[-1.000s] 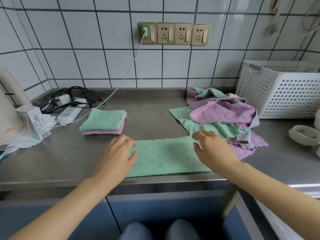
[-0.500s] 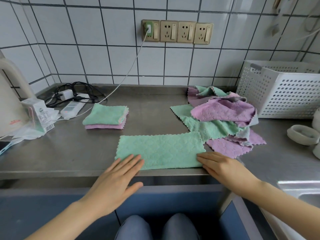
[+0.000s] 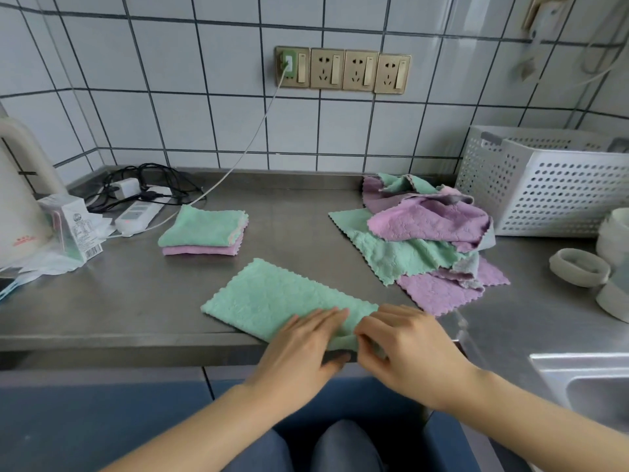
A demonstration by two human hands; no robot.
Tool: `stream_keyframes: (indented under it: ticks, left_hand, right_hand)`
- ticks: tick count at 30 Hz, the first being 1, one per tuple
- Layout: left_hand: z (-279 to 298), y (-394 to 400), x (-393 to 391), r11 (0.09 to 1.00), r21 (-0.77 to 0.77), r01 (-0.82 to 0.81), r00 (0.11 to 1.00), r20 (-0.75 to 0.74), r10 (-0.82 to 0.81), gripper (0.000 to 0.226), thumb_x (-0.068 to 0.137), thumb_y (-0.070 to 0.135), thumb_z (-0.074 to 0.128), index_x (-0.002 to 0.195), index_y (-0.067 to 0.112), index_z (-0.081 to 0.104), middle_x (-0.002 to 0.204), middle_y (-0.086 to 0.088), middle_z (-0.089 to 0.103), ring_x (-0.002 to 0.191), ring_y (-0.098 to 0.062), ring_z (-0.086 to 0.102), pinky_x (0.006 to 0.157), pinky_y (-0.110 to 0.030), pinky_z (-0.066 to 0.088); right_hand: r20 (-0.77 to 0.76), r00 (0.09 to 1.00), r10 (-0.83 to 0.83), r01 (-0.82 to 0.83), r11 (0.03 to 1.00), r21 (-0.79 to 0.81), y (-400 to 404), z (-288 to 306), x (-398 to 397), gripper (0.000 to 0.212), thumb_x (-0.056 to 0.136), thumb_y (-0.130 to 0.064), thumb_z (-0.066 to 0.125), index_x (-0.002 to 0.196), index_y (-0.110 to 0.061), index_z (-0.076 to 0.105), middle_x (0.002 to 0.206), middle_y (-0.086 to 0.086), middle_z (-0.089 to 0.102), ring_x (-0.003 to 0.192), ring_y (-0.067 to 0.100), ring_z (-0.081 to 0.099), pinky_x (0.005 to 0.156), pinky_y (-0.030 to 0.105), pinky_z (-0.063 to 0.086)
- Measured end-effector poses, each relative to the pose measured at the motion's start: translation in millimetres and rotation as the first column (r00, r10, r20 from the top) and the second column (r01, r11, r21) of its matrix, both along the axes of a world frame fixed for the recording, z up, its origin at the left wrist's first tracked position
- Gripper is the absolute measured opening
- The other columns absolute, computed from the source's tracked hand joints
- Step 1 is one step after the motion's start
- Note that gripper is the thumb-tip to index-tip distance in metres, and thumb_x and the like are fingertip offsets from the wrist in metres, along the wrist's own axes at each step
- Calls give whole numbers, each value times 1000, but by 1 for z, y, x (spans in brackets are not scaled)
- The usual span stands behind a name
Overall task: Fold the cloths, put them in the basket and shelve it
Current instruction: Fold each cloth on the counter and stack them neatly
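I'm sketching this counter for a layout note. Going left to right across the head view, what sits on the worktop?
White kettle → small carton → power strip → folded stack → green cloth under both hands → unfolded pile → white basket.

Green cloth point(image 3: 272, 301): folded strip, skewed at counter edge. Folded stack point(image 3: 204, 231) left. Unfolded pile point(image 3: 425, 240) beside white basket point(image 3: 551, 192).

Bare counter point(image 3: 299, 216) between folded stack point(image 3: 203, 231) and cloth pile point(image 3: 422, 240): passage open to back wall. Basket point(image 3: 551, 185) blocks far right; cables point(image 3: 149, 189), carton point(image 3: 73, 226) crowd left.
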State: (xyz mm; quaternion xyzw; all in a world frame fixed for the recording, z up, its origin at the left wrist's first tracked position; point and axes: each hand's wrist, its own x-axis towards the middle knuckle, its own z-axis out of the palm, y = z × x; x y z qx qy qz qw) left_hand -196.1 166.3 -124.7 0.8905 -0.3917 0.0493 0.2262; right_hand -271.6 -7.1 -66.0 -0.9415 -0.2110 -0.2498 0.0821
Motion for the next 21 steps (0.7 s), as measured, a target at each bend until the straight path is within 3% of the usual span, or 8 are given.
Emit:
stream_keyframes:
  ticks: [4,6,8,11,14,17,19,21]
  left_hand:
    - [6,3,8,989,-106,105,974,-189,-123,53,91,10,53,138,33,48,145,15,43,139,3,25,115,-12,10]
    - [10,19,13,978,-142,153,939,-287,-188,57,88,0,52,135,31,51,144,16,44,136,9,27,115,-15,17]
    - [13,33,18,970,-163,179,912,-341,-226,59,87,-5,53,132,33,54,142,19,45,133,13,31,112,-11,19]
    - [16,48,21,961,-211,178,889,-385,-249,52,88,-2,54,127,33,60,137,21,51,128,11,40,108,-8,27]
    - [18,61,24,947,-287,142,868,-424,-259,35,92,19,58,124,33,63,130,25,57,124,6,49,104,-12,35]
    - [19,72,24,948,-308,77,853,-473,-223,31,92,33,58,121,41,63,126,27,59,122,4,52,103,-15,39]
    - [18,82,25,958,-286,24,856,-490,-167,29,93,32,58,119,44,63,123,28,61,119,5,53,103,-20,42]
    - [18,93,24,959,-284,-12,858,-495,-136,29,93,29,57,118,43,64,120,25,63,117,4,56,100,-20,44]
  right_hand:
    - [-150,989,-2,35,975,218,-11,3,-2,24,91,-30,50,75,-17,64,66,-2,59,60,17,55,56,35,47]
    - [-216,976,-9,85,935,343,-33,-1,7,14,92,-20,55,88,-20,68,83,-4,67,75,12,64,70,31,51]
    - [-256,965,-48,133,936,325,-53,-8,16,28,87,0,58,100,-21,70,99,-5,69,90,10,66,81,24,51]
    - [-376,927,-2,86,975,207,-62,-24,22,50,83,6,54,123,-23,60,120,-8,62,108,6,58,93,20,46]
    - [-466,869,167,-26,956,293,-40,-31,30,63,79,-11,51,138,-31,42,132,-19,47,123,-6,43,100,7,34]
    - [-488,821,298,-130,928,349,-17,-34,45,65,83,-11,65,142,-22,42,146,-10,41,138,-4,29,108,13,30]
    - [-455,821,346,-187,915,358,-5,-33,53,50,86,-10,67,134,-15,54,141,-3,51,134,2,40,107,19,36]
    - [-387,848,363,-216,902,374,3,-34,58,35,85,-4,64,118,-14,67,118,-1,69,110,7,63,89,29,50]
